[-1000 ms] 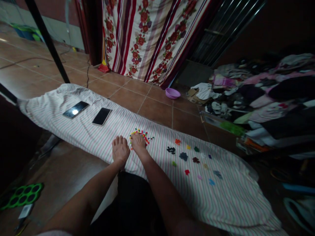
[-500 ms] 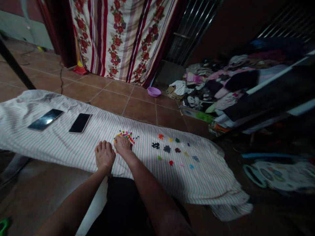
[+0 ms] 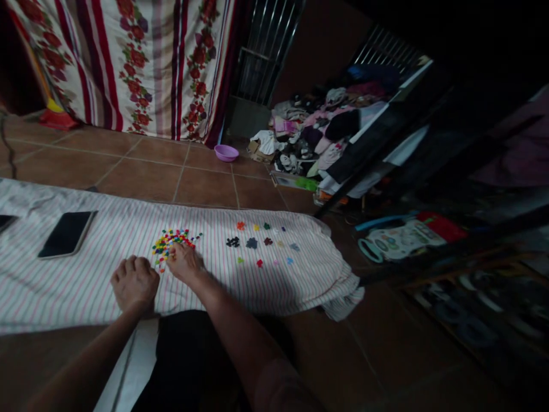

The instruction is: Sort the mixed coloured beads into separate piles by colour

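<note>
Head view: the left hand (image 3: pixel 134 282) rests curled into a loose fist on the striped bedsheet (image 3: pixel 291 292), just beside the heap of small coloured pieces (image 3: pixel 171 245) at its 1 o'clock; whether it hides anything, I cannot tell. The right hand (image 3: pixel 183 264), apart from the left, lies at the heap's edge, fingertips down among the pieces — any pinch is hidden. Little single-colour groups (image 3: pixel 257 243) at the heap's 3 o'clock seem spaced to keep colours separate, and a black smartphone (image 3: pixel 66 234) lies at 9 o'clock, well clear
</note>
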`<state>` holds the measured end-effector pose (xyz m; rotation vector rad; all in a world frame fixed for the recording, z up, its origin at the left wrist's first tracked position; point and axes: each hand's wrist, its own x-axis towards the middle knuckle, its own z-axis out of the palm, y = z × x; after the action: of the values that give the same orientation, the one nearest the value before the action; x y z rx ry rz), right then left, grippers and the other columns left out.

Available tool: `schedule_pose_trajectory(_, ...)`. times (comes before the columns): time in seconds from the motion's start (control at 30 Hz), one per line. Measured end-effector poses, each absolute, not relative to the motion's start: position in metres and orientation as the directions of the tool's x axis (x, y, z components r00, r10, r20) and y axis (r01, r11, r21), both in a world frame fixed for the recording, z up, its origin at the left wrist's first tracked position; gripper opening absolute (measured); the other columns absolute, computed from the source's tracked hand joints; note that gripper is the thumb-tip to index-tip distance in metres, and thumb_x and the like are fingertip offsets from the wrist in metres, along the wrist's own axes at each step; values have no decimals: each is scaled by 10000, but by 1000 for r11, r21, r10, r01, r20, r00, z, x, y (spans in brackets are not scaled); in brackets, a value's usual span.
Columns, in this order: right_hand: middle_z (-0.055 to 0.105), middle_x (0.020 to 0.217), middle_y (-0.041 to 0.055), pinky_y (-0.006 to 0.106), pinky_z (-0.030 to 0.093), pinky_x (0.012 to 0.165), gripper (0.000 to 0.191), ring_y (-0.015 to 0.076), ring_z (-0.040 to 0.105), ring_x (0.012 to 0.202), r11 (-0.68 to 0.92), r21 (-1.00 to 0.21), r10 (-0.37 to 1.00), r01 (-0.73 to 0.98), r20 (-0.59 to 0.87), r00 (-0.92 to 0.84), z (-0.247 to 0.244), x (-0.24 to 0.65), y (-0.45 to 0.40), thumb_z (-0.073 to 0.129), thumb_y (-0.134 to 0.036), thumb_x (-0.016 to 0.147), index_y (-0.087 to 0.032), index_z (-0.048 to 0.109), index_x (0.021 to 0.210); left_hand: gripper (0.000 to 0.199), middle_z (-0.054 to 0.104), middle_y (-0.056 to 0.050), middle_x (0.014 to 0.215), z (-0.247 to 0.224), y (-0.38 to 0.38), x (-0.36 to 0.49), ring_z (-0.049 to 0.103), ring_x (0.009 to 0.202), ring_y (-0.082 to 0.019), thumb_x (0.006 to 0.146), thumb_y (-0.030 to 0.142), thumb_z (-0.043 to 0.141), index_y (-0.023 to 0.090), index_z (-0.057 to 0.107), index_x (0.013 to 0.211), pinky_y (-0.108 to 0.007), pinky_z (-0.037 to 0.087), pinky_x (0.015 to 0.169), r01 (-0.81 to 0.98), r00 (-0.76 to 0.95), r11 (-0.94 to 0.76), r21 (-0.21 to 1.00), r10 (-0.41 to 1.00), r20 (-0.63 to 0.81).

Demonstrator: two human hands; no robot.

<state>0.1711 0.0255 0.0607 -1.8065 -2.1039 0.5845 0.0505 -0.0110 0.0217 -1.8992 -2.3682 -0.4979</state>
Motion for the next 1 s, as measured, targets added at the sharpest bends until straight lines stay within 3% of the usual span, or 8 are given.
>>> schedule_pose_trajectory(0.17,684,1037,24,245,456,865,137,153,614,990,105,-546,994,831,42,-97,51,197,17,550,-194,880,-224,635,982,335,605,-165,1149,26,-12,53,508,1132,-307,893,287,341,122,600,1027,-413,359,910,960,-253,216,178,941,224)
schedule_pose_trajectory(0.43,682,982,16,230,468,806,160,127,638,853,-18,-621,974,784,165,153,27,298,5,544,-256,904,-235,664,1008,328,601,-220,1148,26,-13,54,516,1132,-350,845,231,446,70,622,1070,-460,383,900,951,-253,201,234,942,222)
schedule_pose_trajectory(0.63,658,906,24,235,476,776,174,140,622,814,-183,-634,884,752,229,407,19,380,-4,543,-244,869,-206,691,953,342,614,-216,1134,33,-14,56,531,1129,-351,880,252,389,65,633,1029,-465,393,910,947,-264,211,240,940,217)
schedule_pose_trajectory(0.8,668,912,37,222,443,766,201,147,603,845,-317,-532,834,785,238,497,22,436,-11,521,-235,868,-201,704,944,367,605,-214,1160,36,-13,57,531,1136,-357,892,278,361,74,629,1040,-470,394,918,944,-272,227,239,946,176)
schedule_pose_trajectory(1.0,684,942,59,213,398,735,260,149,601,875,-521,-246,820,817,120,559,31,485,-18,476,-183,904,-190,713,1010,380,596,-195,1172,40,-13,60,528,1146,-347,905,286,328,90,618,1052,-452,392,928,945,-281,250,211,950,137)
